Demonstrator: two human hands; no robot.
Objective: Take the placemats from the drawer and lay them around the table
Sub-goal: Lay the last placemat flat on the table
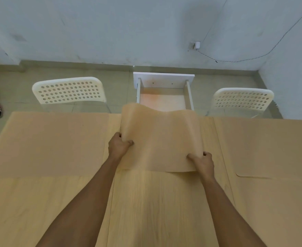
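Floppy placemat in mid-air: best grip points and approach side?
Pinch the placemat at its two near corners, coming from the near table edge, as the left hand and right hand do now. It is thin and sags wavily; wide-spaced corner grips likely keep it spread.

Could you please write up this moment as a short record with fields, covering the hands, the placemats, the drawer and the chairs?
left hand: grips the left edge of the held placemat
right hand: grips its near right corner
held placemat: lifted, rippled, above the table
left placemat: flat on the table
right placemat: flat on the table
drawer: open beyond the far edge, visible part looks empty
chairs: left chair and right chair, white, at the far side
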